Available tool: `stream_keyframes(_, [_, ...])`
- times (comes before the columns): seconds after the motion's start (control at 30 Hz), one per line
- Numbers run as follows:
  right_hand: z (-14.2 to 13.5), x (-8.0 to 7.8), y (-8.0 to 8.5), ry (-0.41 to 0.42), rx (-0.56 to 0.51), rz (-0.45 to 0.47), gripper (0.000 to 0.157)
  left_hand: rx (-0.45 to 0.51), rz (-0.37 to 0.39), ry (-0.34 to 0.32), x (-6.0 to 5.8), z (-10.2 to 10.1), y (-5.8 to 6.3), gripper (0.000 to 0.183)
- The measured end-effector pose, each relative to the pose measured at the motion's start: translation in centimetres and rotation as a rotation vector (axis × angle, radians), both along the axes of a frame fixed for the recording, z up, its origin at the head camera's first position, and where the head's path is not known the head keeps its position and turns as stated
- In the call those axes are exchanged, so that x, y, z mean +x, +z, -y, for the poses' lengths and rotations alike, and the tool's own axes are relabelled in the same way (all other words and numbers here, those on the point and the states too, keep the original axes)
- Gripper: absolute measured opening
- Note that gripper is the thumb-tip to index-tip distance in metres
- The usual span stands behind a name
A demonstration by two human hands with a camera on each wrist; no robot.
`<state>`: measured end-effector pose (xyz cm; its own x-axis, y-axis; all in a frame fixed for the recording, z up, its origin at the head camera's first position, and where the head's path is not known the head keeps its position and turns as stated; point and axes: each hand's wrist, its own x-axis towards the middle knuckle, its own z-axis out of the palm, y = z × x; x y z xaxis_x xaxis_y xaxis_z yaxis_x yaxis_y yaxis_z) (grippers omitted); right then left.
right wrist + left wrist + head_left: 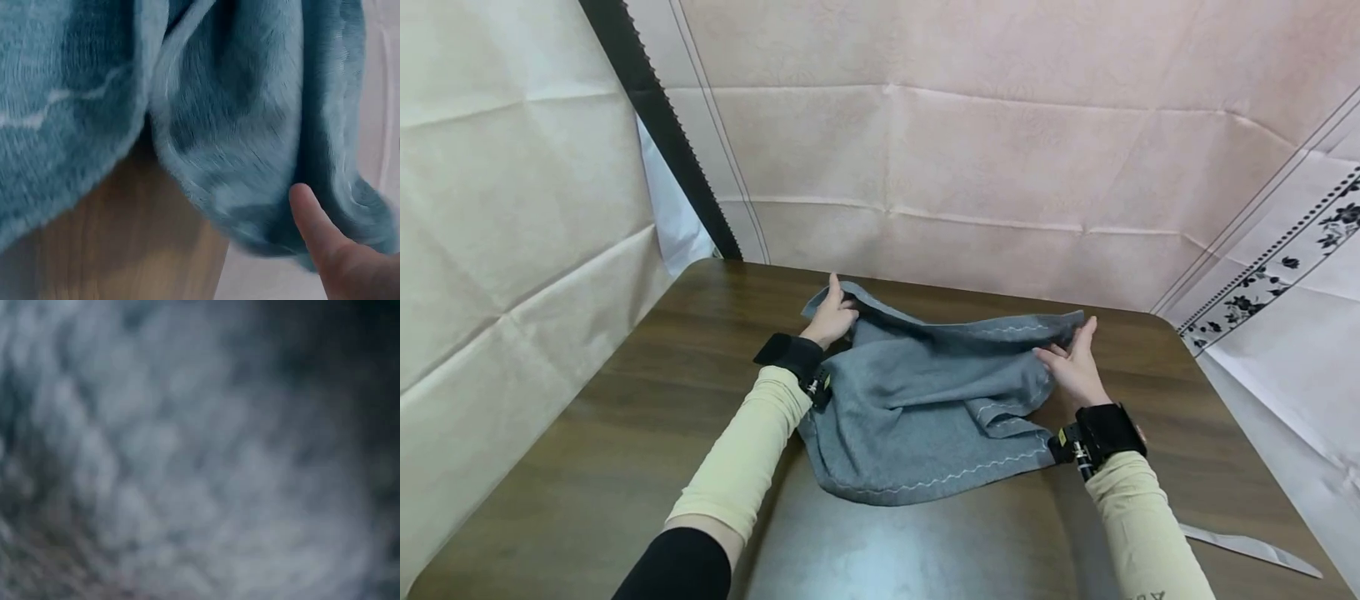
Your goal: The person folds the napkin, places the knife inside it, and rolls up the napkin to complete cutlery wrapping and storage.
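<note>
Backdrop sheet (985,150), pale, creased: beyond the table's 12 o'clock edge. Table (625,433), brown wood-grain, rounded corners. Cloth (917,392), one, blue-grey, rumpled: near table centre, toward 12, partly lifted. Left hand (830,320): at the cloth's 10 o'clock, fingers gripping its edge. Right hand (1078,367): at its 2 o'clock corner, thumb and fingers pinching fabric. Stitching (955,477), white, wavy: along the cloth's 6 o'clock edge.

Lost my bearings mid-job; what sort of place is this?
Possibly a makeshift recording booth: creased fabric-like sheets hang beyond a wood-grain tabletop, and black wristbands carrying small devices are worn.
</note>
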<state>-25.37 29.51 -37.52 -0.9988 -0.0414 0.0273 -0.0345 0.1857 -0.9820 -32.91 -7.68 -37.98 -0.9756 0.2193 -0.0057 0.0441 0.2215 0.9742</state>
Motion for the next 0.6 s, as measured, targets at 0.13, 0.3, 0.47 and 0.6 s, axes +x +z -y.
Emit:
stream_keyframes(0.13, [0.5, 0.4, 0.2, 0.044, 0.217, 0.004, 0.093, -0.036, 0.048, 0.044, 0.2, 1.3, -0.3, 0.078])
stream_keyframes(0.3, [2.2, 0.7, -0.1, 0.146, 0.539, -0.08, 0.064, -0.167, 0.031, 0.058, 0.7, 2.2, -0.4, 0.076])
stream_keyframes(0.47, [4.6, 0.9, -0.8, 0.298, 0.736, -0.144, 0.048, -0.256, -0.017, 0.063, 1.3, 2.3, -0.7, 0.064])
stream_keyframes(0.6, [6.0, 0.9, -1.8, 0.396, 0.862, -0.117, 0.051, -0.396, -0.203, 0.001, -2.4, 3.1, -5.8, 0.035])
